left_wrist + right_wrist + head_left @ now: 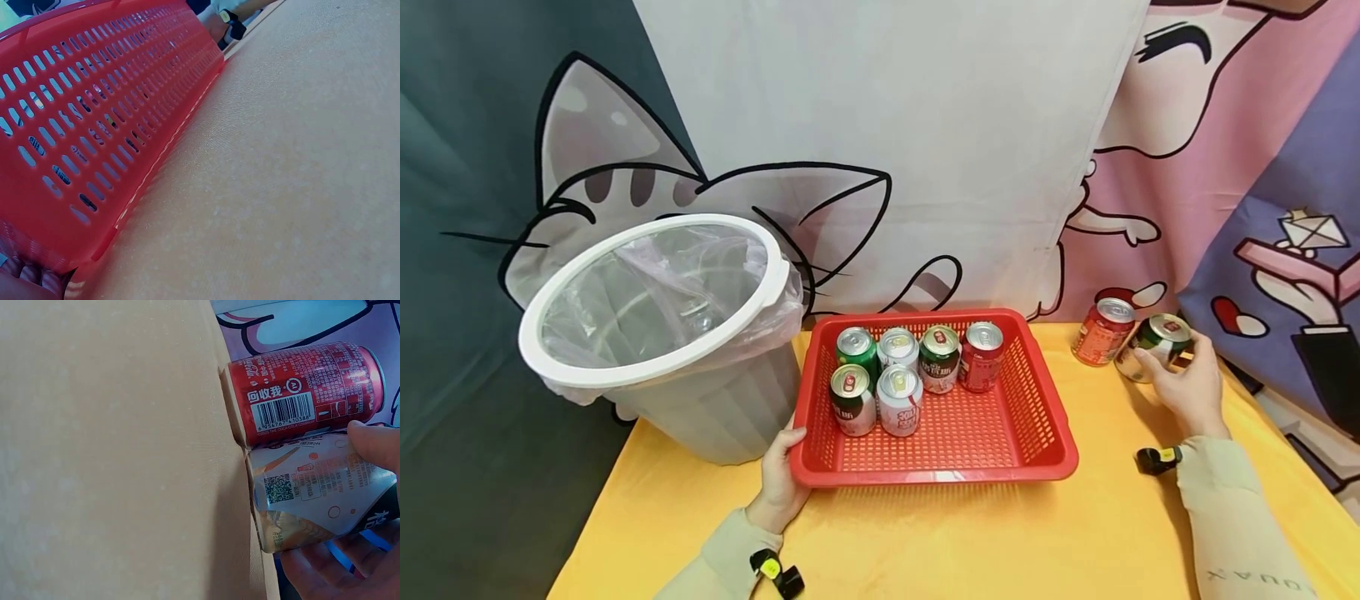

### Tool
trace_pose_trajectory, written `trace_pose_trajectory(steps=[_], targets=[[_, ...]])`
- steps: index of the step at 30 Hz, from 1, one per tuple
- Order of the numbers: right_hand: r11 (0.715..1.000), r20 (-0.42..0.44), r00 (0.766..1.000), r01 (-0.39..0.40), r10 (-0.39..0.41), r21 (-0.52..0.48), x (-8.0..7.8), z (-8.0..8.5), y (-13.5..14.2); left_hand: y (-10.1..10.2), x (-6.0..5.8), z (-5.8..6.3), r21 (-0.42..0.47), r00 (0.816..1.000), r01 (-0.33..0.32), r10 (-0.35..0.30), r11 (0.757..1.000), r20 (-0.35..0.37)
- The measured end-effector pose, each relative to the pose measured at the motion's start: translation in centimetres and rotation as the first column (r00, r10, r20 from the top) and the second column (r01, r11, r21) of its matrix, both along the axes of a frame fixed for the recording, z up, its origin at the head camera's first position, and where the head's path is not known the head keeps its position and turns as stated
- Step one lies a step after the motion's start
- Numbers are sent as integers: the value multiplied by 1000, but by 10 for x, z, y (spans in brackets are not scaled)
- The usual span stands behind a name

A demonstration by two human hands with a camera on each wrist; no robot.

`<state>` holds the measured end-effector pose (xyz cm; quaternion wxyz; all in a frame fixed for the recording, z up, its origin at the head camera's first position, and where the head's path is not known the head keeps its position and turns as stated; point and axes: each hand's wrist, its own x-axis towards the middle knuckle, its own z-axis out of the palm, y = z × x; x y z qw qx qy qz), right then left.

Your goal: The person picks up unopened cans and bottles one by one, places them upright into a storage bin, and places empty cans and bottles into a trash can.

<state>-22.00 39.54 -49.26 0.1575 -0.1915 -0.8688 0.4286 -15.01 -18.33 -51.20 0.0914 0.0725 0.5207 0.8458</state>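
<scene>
My left hand [781, 479] grips the near left corner of a red plastic basket [934, 478], its thumb over the rim. The left wrist view shows the slotted basket wall [94, 119] and curled fingers [28, 278] low at its corner. Inside the basket several drink cans stand upright in the left and back part, among them a red one [981, 358] and a white one [899, 408]. On the far right, my right hand [1195, 387] holds a green and white can [312, 487] between thumb and fingers. Beside that can stands a red Coca-Cola can [300, 390], very close to it.
A grey bin [722, 417] with a white rim and a clear plastic liner stands left of the basket. The yellow tabletop [940, 542] extends in front of the basket. Behind the table hangs a cartoon-printed cloth [917, 92], near the upright red can.
</scene>
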Motion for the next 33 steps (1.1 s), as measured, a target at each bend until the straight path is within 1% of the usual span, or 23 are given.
trace_pose_trajectory(steps=[6,10,15,18,21,25,28,33], targets=[[1000,9,1000,3,-3,-7,2,1,-1,0,-1,3,17,1000,22,-22,1000,-17],[1000,23,1000,10,-9,-21,3,2,-2,0,-1,3,3,1000,12,-12,1000,-5],[997,10,998,65,-64,-46,4,2,-4,1,0,4,-19,1000,-10,11,1000,22],[995,6,996,87,-87,-44,6,4,-4,2,0,3,-16,1000,-8,8,1000,24],[996,9,996,91,-91,-13,8,6,-4,3,0,3,-15,1000,-6,6,1000,31],[995,-2,996,86,-86,57,10,9,-5,4,-1,2,-15,999,-5,6,1000,37],[994,-12,998,62,-61,88,11,11,-6,3,-1,2,-12,999,-12,12,1000,41],[994,2,1000,28,-29,109,13,12,-6,2,-1,3,-11,999,-15,16,1000,48]])
